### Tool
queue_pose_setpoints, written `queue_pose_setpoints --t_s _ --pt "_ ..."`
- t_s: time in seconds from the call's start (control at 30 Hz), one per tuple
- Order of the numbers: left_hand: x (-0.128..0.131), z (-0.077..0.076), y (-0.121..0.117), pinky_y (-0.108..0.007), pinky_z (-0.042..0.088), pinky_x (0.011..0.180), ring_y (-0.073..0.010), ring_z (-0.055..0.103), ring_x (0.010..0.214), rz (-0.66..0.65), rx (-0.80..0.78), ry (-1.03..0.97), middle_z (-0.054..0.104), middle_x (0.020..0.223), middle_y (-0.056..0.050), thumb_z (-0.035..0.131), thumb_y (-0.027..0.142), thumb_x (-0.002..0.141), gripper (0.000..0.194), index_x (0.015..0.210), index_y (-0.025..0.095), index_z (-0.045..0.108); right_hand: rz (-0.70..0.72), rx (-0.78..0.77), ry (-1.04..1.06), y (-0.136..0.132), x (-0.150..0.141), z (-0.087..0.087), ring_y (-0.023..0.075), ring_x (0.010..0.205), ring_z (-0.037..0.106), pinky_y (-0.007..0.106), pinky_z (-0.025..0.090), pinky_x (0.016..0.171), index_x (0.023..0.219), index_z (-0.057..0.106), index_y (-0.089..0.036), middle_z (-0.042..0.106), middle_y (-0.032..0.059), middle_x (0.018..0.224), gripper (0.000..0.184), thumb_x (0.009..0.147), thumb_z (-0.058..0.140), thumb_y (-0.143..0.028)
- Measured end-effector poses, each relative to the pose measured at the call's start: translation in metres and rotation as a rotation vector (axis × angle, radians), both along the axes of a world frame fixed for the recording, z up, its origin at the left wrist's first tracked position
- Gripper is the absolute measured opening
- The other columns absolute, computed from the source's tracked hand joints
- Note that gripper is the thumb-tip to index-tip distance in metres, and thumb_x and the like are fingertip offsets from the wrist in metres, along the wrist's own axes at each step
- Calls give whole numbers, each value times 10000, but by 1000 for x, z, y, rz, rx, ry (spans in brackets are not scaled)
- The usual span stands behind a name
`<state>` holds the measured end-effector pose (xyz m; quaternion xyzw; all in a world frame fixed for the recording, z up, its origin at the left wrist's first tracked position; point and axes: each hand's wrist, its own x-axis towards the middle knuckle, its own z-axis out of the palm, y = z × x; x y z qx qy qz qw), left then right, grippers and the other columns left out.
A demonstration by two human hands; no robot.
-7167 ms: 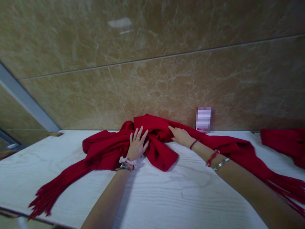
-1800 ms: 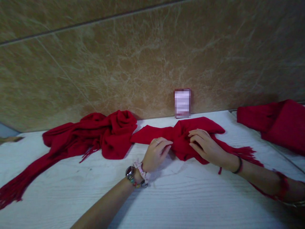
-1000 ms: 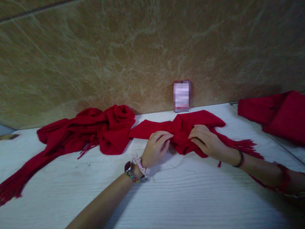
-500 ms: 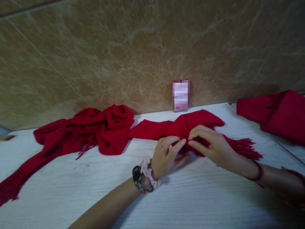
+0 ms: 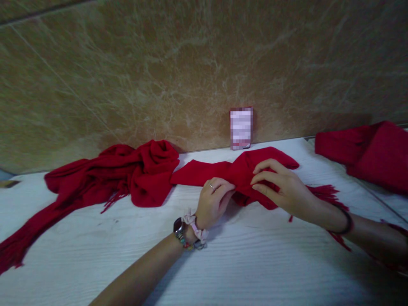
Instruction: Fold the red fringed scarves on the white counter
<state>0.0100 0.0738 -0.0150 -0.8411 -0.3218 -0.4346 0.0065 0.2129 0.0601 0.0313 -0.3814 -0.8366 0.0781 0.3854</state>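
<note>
A long red fringed scarf (image 5: pixel 204 172) lies across the white wooden table (image 5: pixel 242 263), bunched in a heap at the left and gathered into a fold at the centre right. My left hand (image 5: pixel 213 202), with a ring, a watch and a scrunchie at the wrist, pinches the fold's near edge with curled fingers. My right hand (image 5: pixel 280 187) rests on top of the same fold, its fingers curled into the cloth. The scarf's right fringe (image 5: pixel 325 193) sticks out behind my right wrist.
A second piece of red cloth (image 5: pixel 366 151) lies at the far right of the table. A small blurred card (image 5: pixel 241 127) leans against the brown marble wall (image 5: pixel 191 72) right behind the fold. The scarf's left tail (image 5: pixel 19 246) trails to the table's left edge.
Over seven seconds the scarf went from a central heap to stretched out. In the last second both hands lifted slightly, pinched the fold together, then settled back on it.
</note>
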Motion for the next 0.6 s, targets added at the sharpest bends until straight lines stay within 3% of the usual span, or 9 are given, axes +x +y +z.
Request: queue_pose_setpoints --t_s 0.17,0.37,0.5,0.6 --pt "-2 1 0 -295 447 689 -152 529 780 39 16 12 592 800 -48 421 171 870 169 865 165 589 140 -111 -104 4 4 6 150 825 564 280 495 737 725 651 -209 562 47 894 180 829 509 -246" --pt "-7 2 3 -293 430 747 -140 546 837 -74 106 98 615 771 -18 465 146 847 143 811 191 596 12 -70 -212 15 9 -18 219 973 532 394 475 831 999 634 -221 545 86 1033 234 779 573 -269" --pt "-11 4 3 -285 403 730 -137 555 848 -176 188 265 632 757 -6 457 152 857 168 795 197 607 45 -53 -361 15 10 -33 255 1037 495 463 426 885 907 659 -216 518 88 1123 163 759 593 -237" --pt "-13 5 4 -288 386 745 -136 554 874 -215 226 339 637 774 -6 438 157 869 194 806 202 616 39 -70 -383 13 8 -33 252 1013 504 464 416 888 818 661 -208 524 88 1110 105 764 576 -180"
